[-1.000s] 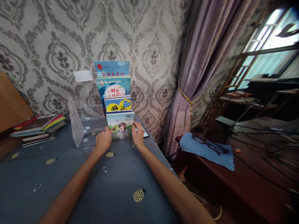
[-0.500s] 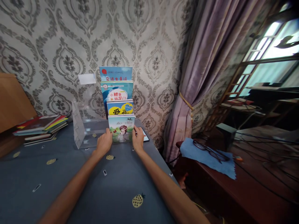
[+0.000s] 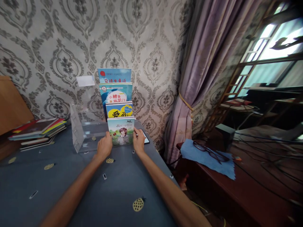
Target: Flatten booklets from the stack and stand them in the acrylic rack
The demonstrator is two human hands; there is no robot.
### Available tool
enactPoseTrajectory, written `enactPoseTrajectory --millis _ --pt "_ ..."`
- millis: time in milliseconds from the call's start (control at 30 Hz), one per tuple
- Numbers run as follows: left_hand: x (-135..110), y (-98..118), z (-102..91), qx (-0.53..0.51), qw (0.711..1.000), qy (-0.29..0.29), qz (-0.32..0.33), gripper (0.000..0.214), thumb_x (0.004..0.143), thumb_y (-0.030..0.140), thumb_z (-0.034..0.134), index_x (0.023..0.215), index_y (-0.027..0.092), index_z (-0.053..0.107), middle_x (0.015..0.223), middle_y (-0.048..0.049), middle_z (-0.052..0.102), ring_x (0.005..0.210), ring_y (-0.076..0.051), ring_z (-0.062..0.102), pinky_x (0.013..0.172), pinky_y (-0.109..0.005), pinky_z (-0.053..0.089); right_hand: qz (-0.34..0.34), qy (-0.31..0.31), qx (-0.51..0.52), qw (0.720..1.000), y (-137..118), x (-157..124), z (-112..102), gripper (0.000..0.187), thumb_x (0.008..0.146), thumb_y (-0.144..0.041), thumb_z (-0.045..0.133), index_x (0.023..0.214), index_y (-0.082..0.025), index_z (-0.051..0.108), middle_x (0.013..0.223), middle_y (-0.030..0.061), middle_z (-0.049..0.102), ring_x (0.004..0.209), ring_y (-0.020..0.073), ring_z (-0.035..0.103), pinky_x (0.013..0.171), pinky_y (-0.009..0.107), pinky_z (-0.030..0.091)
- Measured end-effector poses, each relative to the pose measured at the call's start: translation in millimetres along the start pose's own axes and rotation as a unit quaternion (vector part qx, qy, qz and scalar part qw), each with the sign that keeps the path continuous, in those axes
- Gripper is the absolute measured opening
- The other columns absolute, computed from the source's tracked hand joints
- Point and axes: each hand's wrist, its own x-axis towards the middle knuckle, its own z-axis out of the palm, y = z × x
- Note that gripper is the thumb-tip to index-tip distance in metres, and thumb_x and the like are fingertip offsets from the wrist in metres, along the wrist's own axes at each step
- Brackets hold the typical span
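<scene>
A children's book [image 3: 121, 135] with a girl on its green and white cover stands at the front tier of a clear stepped display rack [image 3: 76, 129]. My left hand [image 3: 104, 145] grips its left edge, fingers curled behind it. On the opposite edge my right hand [image 3: 139, 139] is closed on the same book, its fingers partly hidden. Rising behind it in tiers are a yellow and blue book [image 3: 119, 110], a teal book [image 3: 115, 91] and a light blue book [image 3: 114, 74]. The rack's left part shows bare clear shelves.
A pile of books [image 3: 38, 129] lies at the left beside a wooden panel [image 3: 14, 104]. Behind my right hand is a phone [image 3: 146, 138]. To the right, glasses [image 3: 210, 153] rest on a blue cloth [image 3: 191, 154], near cables. A curtain [image 3: 180, 119] hangs by the patterned wall.
The whole view has shifted slightly, so things sit a little further left. Both hands keep their hold on the front book, which stays in the same place on the rack.
</scene>
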Motion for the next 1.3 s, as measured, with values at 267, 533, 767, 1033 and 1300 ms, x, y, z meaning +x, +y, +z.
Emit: enactPoseTrajectory --millis 267,533,767,1033,1300 --pt "-0.6 0.8 4.8 -0.007 1.000 0.017 0.001 0.025 0.104 0.025 0.029 0.114 0.014 0.049 0.097 -0.0171 0.074 0.093 -0.028 0.072 0.075 -0.033 0.049 0.003 0.001 0.013 1.000 2.7 1.2 -1.7 0.036 0.091 -0.023 0.047 0.115 -0.019 0.074 0.094 0.0087 0.068 0.086 0.0221 0.061 0.076 0.032 0.049" --pt "-0.1 -0.1 8.5 -0.007 1.000 0.019 0.003 0.024 0.104 0.024 0.030 0.112 0.014 0.050 0.098 -0.0173 0.073 0.094 -0.029 0.071 0.076 -0.034 0.049 0.014 0.017 0.032 0.999 7.0 1.8 -0.1 0.034 0.089 -0.025 0.050 0.112 -0.021 0.075 0.097 0.0087 0.072 0.086 0.0219 0.063 0.077 0.033 0.051" --pt "-0.3 -1.4 4.7 -0.021 1.000 0.006 -0.001 0.023 0.104 0.025 0.032 0.115 0.015 0.049 0.099 -0.0164 0.073 0.094 -0.028 0.071 0.076 -0.034 0.049 0.023 0.019 0.040 0.999 7.1 0.3 -0.5 0.034 0.088 -0.029 0.050 0.110 -0.018 0.075 0.096 0.0102 0.071 0.087 0.0232 0.063 0.077 0.035 0.051" --pt "-0.8 -2.7 2.9 -0.026 1.000 -0.004 0.012 0.024 0.103 0.026 0.032 0.116 0.014 0.049 0.101 -0.0165 0.072 0.096 -0.028 0.069 0.080 -0.034 0.047 0.035 0.006 0.047 0.998 7.0 -2.7 -3.0 0.037 0.090 -0.031 0.049 0.116 -0.018 0.073 0.102 0.0114 0.070 0.092 0.0234 0.064 0.078 0.035 0.052" --pt "1.0 -7.2 3.2 -0.038 0.999 0.002 0.036 0.022 0.102 0.025 0.036 0.115 0.014 0.050 0.106 -0.0160 0.072 0.099 -0.028 0.068 0.086 -0.036 0.046 0.037 0.002 0.036 0.999 1.4 -6.3 -2.5 0.038 0.089 -0.031 0.047 0.117 -0.017 0.069 0.100 0.0115 0.067 0.091 0.0236 0.062 0.075 0.035 0.053"
